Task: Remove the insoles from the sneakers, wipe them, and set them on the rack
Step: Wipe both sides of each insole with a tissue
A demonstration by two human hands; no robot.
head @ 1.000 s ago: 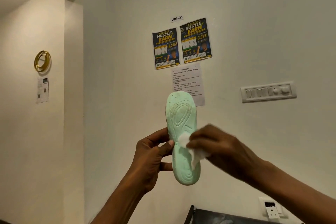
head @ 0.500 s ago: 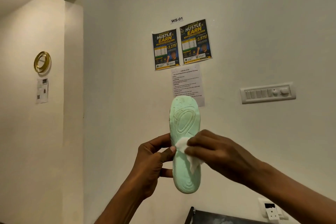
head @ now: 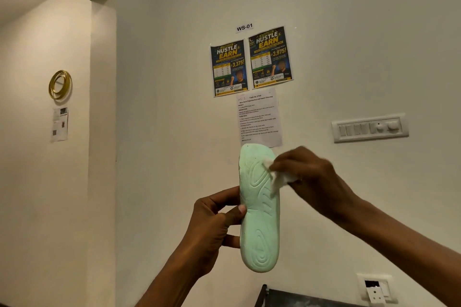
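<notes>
— Found the insole where?
— Up in the air before the wall, upright, patterned pale-green underside toward the camera, top end just under a printed sheet.
— Gripped how?
— By the left hand, at the left edge near the middle: thumb pressed on the face, fingers curled behind.
— And the right hand?
— Pinched a white wipe in curled fingers and pressed it on the insole's upper right part. Blurred there, so possibly tissue rather than cloth.
— Noticed anything else?
— Two posters above the sheet, a switch panel to the right, a socket low down, a dark frame below the insole, a gold ring on the left.
</notes>
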